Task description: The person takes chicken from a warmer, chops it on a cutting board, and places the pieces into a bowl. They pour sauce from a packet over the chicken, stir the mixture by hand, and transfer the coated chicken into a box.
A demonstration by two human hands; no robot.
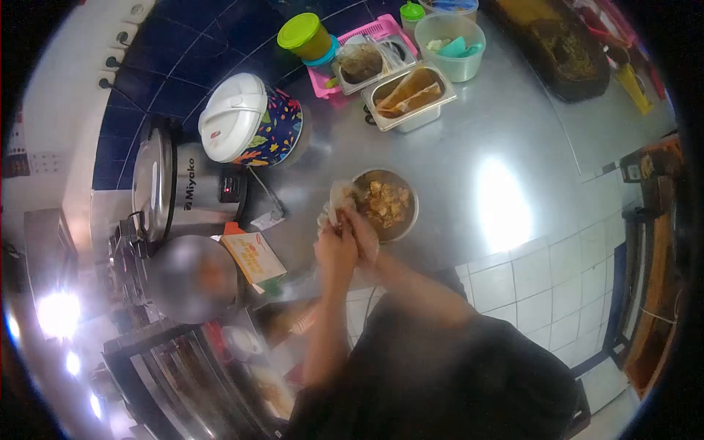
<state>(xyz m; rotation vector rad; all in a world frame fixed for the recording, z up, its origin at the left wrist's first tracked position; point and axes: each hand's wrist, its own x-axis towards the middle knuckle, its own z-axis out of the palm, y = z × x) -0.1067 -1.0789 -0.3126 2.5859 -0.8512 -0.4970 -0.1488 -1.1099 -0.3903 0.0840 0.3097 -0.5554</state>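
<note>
My left hand (336,251) and my right hand (359,233) are close together at the left side of a round metal bowl (416,213). Both are closed on thin clear plastic (342,196), crumpled like a disposable glove or small bag, which sticks up past the fingers. Some of the fingertips are hidden where the hands overlap. Brown, chunky food pieces (386,202) lie in the bowl, just right of my right hand.
A Miyako rice cooker (202,183) and a patterned container with a white lid (282,125) stand left. Behind are a steel pan (425,117), a pink basket (320,82) and a clear tub (462,70). An open carton (257,257) lies near the counter's front edge.
</note>
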